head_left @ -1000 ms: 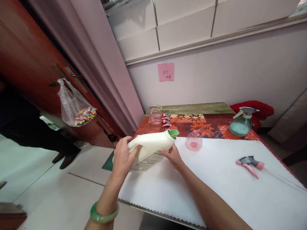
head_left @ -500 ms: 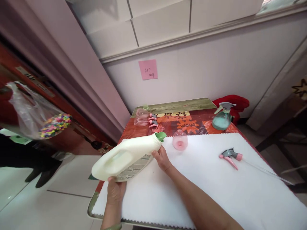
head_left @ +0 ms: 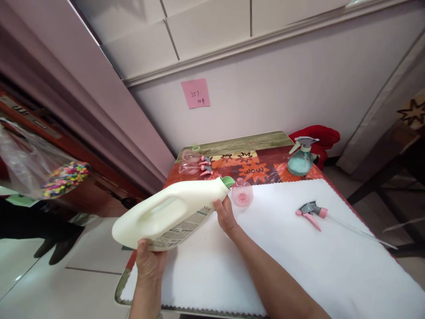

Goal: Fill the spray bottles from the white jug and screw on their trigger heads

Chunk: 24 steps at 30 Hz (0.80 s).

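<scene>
Far left, a clear bag (head_left: 63,177) of bright bits hangs, and here's the left hand (head_left: 149,259), cupped under the base of the big cream jug (head_left: 179,201). Up it goes along its length: base low on the left, long axis slanting to the mouth at upper right, tilted, handle loop uppermost, label underneath. It's held over the near left part of the bench (head_left: 242,141). Stiff, smooth plastic, I'd say, hard to break, slippery if wet; contents hidden, so the weight's a guess, but probably awkward one-handed. Best grip? The handle loop, unused here, with a palm below. On to the right hand (head_left: 226,215), clamped at the neck, thumb showing, fingertips hidden. The green spout (head_left: 228,181) points towards the pink bottle (head_left: 242,195); I can't tell whether they touch. Farther right, a loose spray head (head_left: 311,212) lies on the white mat (head_left: 282,266).
</scene>
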Each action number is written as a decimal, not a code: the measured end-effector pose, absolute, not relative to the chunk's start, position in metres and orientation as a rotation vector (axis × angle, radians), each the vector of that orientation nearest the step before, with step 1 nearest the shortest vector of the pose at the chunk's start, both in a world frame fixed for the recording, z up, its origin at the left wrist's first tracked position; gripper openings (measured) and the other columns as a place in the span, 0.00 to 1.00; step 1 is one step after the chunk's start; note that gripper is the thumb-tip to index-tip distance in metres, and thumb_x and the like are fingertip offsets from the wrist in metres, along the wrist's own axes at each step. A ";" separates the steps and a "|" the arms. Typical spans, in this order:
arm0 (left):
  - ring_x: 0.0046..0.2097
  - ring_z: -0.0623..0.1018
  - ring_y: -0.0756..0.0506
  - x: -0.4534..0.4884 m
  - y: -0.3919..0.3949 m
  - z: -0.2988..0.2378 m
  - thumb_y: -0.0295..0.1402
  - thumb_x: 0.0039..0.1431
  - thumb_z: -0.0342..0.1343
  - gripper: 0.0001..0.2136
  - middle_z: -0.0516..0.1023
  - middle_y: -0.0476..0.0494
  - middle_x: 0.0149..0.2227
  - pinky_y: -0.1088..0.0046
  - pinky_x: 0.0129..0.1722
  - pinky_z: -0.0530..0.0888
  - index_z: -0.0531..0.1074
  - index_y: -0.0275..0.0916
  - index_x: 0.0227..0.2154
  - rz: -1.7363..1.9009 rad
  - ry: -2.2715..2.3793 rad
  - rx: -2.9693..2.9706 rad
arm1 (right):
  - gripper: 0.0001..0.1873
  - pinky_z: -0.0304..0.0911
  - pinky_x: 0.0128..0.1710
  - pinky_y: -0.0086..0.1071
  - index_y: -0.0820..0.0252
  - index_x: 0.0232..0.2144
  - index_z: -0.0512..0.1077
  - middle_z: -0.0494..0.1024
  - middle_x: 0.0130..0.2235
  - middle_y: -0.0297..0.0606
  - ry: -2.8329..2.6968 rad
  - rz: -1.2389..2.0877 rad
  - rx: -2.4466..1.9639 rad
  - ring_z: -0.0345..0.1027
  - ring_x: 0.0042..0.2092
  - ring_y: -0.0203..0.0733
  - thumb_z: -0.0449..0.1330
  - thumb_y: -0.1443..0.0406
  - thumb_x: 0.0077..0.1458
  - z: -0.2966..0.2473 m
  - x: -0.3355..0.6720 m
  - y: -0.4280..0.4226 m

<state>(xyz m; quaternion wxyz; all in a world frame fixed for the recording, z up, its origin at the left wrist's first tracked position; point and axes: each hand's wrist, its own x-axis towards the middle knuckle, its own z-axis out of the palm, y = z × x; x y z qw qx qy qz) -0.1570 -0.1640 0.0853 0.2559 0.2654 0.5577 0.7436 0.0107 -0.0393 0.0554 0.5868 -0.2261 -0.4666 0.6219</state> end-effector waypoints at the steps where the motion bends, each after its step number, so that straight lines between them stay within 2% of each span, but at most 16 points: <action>1: 0.63 0.70 0.30 -0.155 -0.163 0.088 0.62 0.42 0.63 0.35 0.79 0.47 0.54 0.47 0.56 0.74 0.74 0.55 0.53 2.027 1.522 0.732 | 0.38 0.69 0.53 0.45 0.58 0.53 0.71 0.80 0.41 0.44 -1.075 1.462 -0.542 0.73 0.50 0.54 0.57 0.37 0.53 0.055 0.012 -0.038; 5: 0.63 0.70 0.32 -0.151 -0.159 0.098 0.58 0.43 0.63 0.31 0.79 0.50 0.54 0.49 0.60 0.71 0.75 0.53 0.52 2.105 1.575 0.749 | 0.38 0.73 0.40 0.40 0.60 0.48 0.74 0.80 0.37 0.42 -1.032 1.525 -0.571 0.74 0.40 0.49 0.60 0.36 0.48 0.054 0.017 -0.033; 9: 0.65 0.68 0.33 -0.145 -0.155 0.109 0.56 0.44 0.63 0.28 0.79 0.50 0.54 0.50 0.63 0.68 0.76 0.52 0.49 2.143 1.621 0.785 | 0.37 0.72 0.30 0.35 0.62 0.44 0.74 0.79 0.34 0.41 -0.990 1.577 -0.562 0.73 0.33 0.45 0.62 0.37 0.47 0.054 0.020 -0.030; 14: 0.64 0.69 0.35 -0.139 -0.152 0.115 0.55 0.47 0.61 0.26 0.79 0.51 0.54 0.52 0.63 0.68 0.76 0.51 0.49 2.169 1.658 0.868 | 0.36 0.72 0.31 0.34 0.62 0.44 0.74 0.79 0.35 0.40 -1.005 1.576 -0.538 0.72 0.34 0.44 0.61 0.37 0.48 0.054 0.024 -0.028; 18: 0.64 0.69 0.35 -0.139 -0.152 0.114 0.55 0.46 0.62 0.26 0.78 0.51 0.54 0.53 0.63 0.69 0.76 0.51 0.48 2.159 1.662 0.869 | 0.38 0.72 0.31 0.34 0.60 0.51 0.71 0.78 0.37 0.40 -0.977 1.579 -0.527 0.72 0.35 0.43 0.60 0.39 0.50 0.057 0.024 -0.028; 21: 0.64 0.68 0.35 -0.141 -0.152 0.115 0.53 0.46 0.63 0.25 0.78 0.50 0.55 0.52 0.64 0.67 0.77 0.51 0.47 2.164 1.676 0.844 | 0.39 0.72 0.32 0.33 0.58 0.55 0.68 0.78 0.40 0.40 -0.954 1.570 -0.518 0.72 0.36 0.43 0.60 0.40 0.50 0.059 0.024 -0.029; 24: 0.65 0.67 0.34 -0.142 -0.151 0.119 0.50 0.47 0.63 0.24 0.76 0.49 0.57 0.50 0.66 0.64 0.76 0.49 0.47 2.164 1.674 0.859 | 0.39 0.71 0.31 0.33 0.59 0.55 0.67 0.78 0.41 0.41 -0.934 1.607 -0.505 0.71 0.35 0.42 0.61 0.40 0.50 0.056 0.022 -0.028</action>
